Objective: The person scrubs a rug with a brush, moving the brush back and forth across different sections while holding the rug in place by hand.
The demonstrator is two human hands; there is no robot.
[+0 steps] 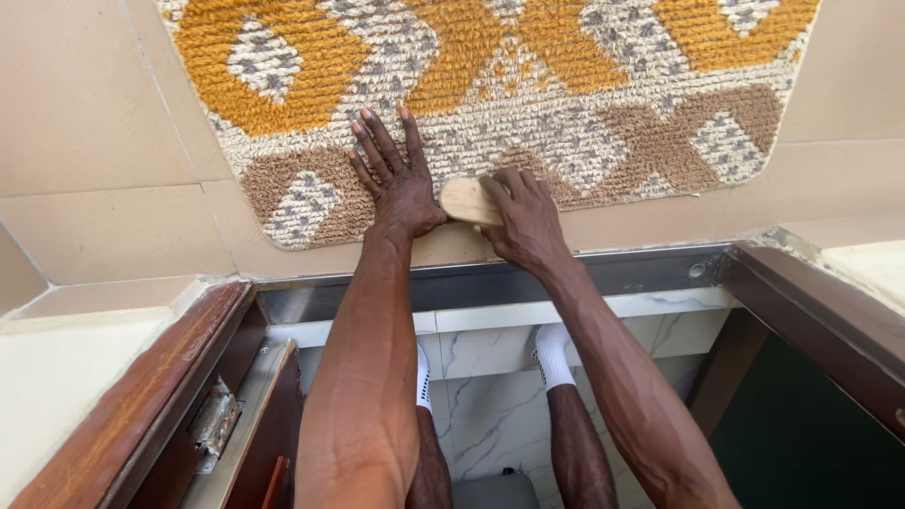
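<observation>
Your left hand [401, 184] lies flat on the shaggy doormat [490, 94], palm down, fingers spread wide and straight, gripping nothing; it presses on the brown band along the mat's near edge, fingertips reaching up toward the grey-white diamond weave. Just beside it on the mat, thumb side to thumb side, your right hand [523, 217] is curled over a pale wooden brush [468, 200], fingers wrapped across its back so only the rounded end nearest your left hand shows. The brush sits on the mat's near edge, about midway along it, with its bristle side hidden against the pile. The mat itself is patterned in mustard yellow, brown and speckled grey, and lies on beige floor tiles [104, 207] that surround it on all visible sides. Nearer to you than the mat runs a metal door sill [641, 271], framed by dark wooden door jambs [141, 396] at either end. Below the sill, your white-socked feet [551, 353] stand on marbled tiles [490, 415].
</observation>
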